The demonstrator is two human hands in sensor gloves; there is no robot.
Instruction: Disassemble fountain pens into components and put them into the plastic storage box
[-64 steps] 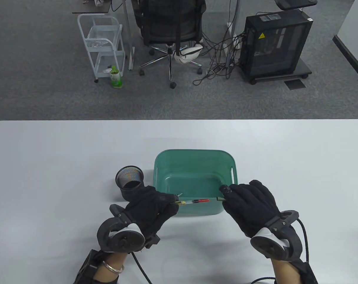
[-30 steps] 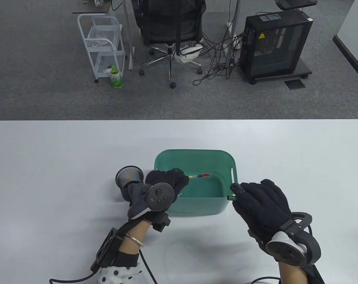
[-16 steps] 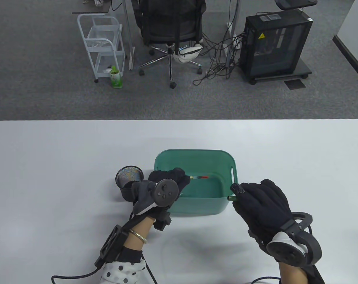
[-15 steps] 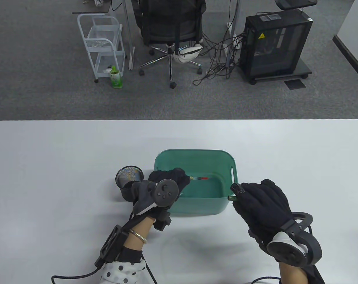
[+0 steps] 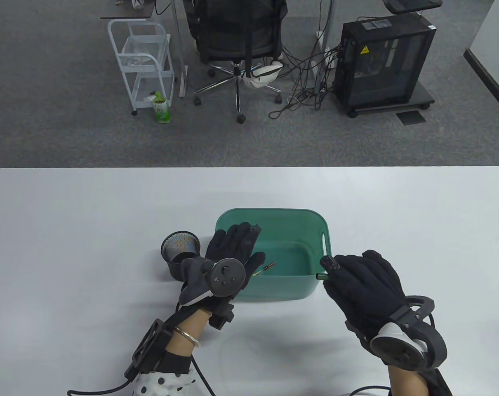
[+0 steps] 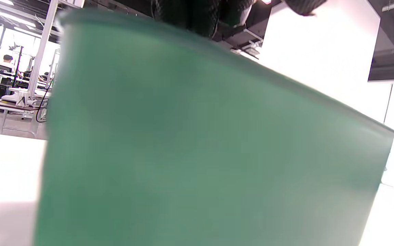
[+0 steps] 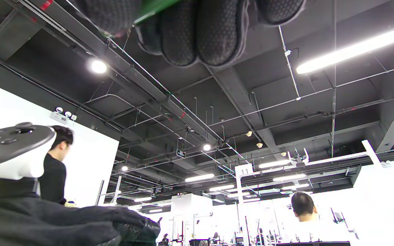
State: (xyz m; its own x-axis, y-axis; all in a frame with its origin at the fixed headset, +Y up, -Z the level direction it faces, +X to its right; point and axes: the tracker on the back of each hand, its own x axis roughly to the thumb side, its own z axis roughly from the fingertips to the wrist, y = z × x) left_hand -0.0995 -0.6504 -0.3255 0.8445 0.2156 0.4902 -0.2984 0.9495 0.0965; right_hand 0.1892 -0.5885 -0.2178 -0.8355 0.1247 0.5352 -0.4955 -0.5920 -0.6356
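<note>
The left hand (image 5: 233,247) is hovering over the near-left corner of the green plastic storage box (image 5: 315,218), its fingers (image 5: 243,233) stretched out straight over the rim and gripping nothing. Just past its thumb, a thin pen insert with a red end (image 5: 264,268) is lying tilted inside the box, apart from the hand; whether it is resting on the floor or against the near wall cannot be told. The right hand (image 5: 363,284) is sitting at the box's near-right corner, outside the wall, its fingers (image 7: 197,34) curling round a dark green pen barrel (image 5: 323,276) whose open end is poking out toward the box. In the right wrist view, the green barrel (image 7: 156,8) is showing between the curled gloved fingertips at the top edge. The left wrist view is filling up with the blurred outer wall of the box (image 6: 197,143). A black mesh pen cup (image 5: 180,251) is standing upright on the white table (image 5: 68,247), just left of the box and beside the left hand.
</note>
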